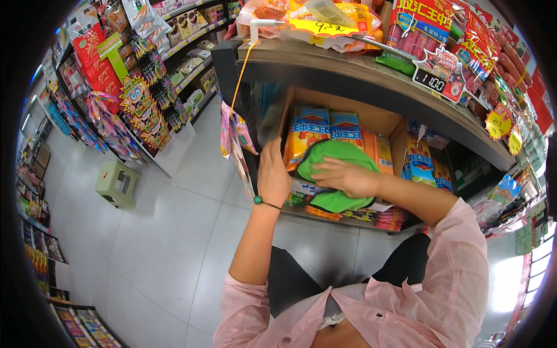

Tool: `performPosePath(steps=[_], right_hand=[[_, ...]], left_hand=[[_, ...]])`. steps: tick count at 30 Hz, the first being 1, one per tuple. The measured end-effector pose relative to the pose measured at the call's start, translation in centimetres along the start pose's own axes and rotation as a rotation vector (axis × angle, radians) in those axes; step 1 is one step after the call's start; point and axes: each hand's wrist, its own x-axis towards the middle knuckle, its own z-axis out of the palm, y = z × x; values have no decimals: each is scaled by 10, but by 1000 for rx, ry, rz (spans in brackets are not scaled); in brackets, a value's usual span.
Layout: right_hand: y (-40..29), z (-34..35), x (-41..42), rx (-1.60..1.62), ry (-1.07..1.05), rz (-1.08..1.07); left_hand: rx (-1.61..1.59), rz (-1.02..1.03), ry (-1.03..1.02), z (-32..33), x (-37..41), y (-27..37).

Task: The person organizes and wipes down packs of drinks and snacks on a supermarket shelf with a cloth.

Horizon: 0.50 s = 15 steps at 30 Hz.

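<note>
A green cloth with a dark border [337, 152] is under my right hand [348, 176], whose fingers press and bunch it. It lies across the front of an open cardboard box [348, 98] on a lower shelf. Inside the box stand blue-and-orange sausage packets [308, 130] and orange packets [377, 148], partly covered by the cloth. My left hand [274, 169], a green-beaded cord at its wrist, rests at the box's left front corner beside the shelf post. Its fingers lie close together; whether they grip the box is hidden.
Above, a wooden shelf edge [304, 56] overhangs the box, with bagged sausages and price tags. Small packs [389, 219] lie on the ledge below the box. A hanging packet [237, 130] is beside my left hand. A pale green stool [116, 183] stands on the tiled floor.
</note>
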Motion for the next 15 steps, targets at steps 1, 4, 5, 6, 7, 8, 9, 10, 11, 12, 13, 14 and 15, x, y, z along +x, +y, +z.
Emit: performPosePath(steps=[1, 4, 5, 6, 7, 8, 9, 10, 11, 12, 13, 14, 15], right_hand=[[-2, 0, -10, -13, 52, -5], [-9, 2, -36, 109, 109, 106], [-11, -2, -47, 73, 139, 105], [-8, -5, -57, 33, 202, 170], [-3, -7, -70, -6, 263, 236], [-1, -13, -77, -50, 321, 303], [-2, -26, -73, -17, 559, 497], [-1, -40, -63, 18, 797, 690], [6, -49, -55, 105, 941, 766], [10, -50, -43, 71, 727, 813], [12, -47, -29, 37, 512, 853], [16, -41, -21, 10, 297, 888], [23, -23, -22, -105, 195, 810]], left_hand=[[-19, -24, -15, 1, 2, 0], [-18, 8, -39, -1, 4, -1], [-26, -5, -50, -4, 6, 4], [-12, 26, -36, -5, 10, 10], [2, 56, -23, -2, 14, 17], [11, 86, -6, 1, 19, 24], [-47, 165, -20, 9, 27, 30], [47, 197, -98, 16, 32, 38], [134, 239, -180, 22, 38, 52], [228, 281, -257, 27, 43, 60], [332, 225, -327, 43, 40, 52], [320, 192, -375, 44, 41, 54], [302, 165, -417, 43, 44, 55]])
